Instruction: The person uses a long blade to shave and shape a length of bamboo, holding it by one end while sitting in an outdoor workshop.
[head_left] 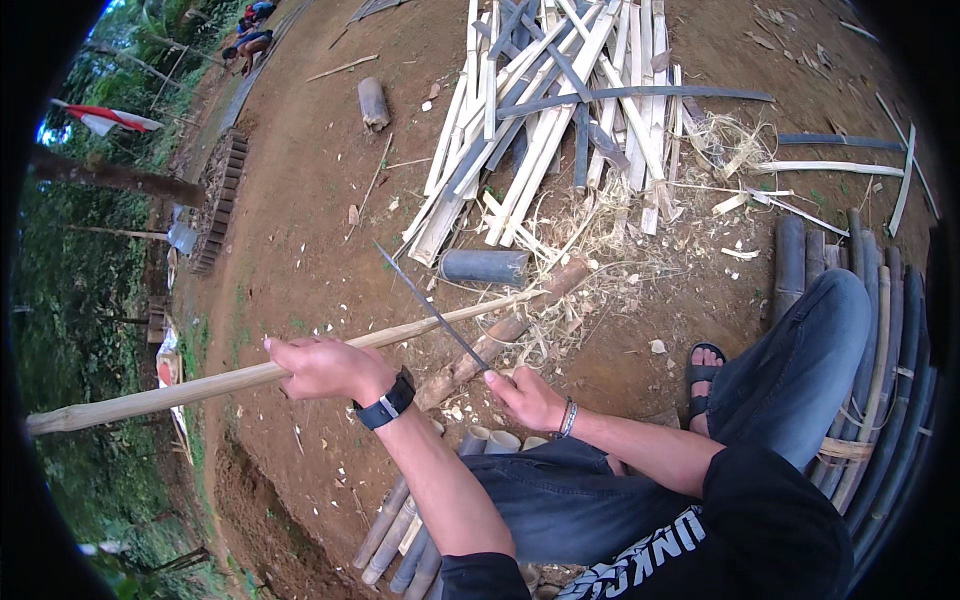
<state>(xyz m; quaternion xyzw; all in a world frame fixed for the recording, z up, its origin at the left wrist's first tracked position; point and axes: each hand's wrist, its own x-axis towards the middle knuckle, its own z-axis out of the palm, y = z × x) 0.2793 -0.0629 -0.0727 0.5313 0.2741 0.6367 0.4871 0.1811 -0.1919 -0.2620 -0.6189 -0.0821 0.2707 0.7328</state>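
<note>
My left hand (330,368), a dark watch on its wrist, is wrapped round a long pale bamboo or wooden pole (180,394). The pole slants from the far left to a thin end by a rough log (455,378) on the ground; I cannot tell whether they touch. In my right hand (530,398) is a long, thin-bladed knife (430,308), its handle mostly hidden by the fingers. The blade points up and to the left and crosses the pole in view. Whether it touches the wood is unclear.
Split bamboo strips (545,120) lie heaped ahead, with curled shavings (640,270) around them. A short dark bamboo piece (485,266) lies beyond the log. Bamboo poles (880,380) are bundled at my right. A sandalled foot (705,370) rests on the dirt. Another person (250,45) bends far off.
</note>
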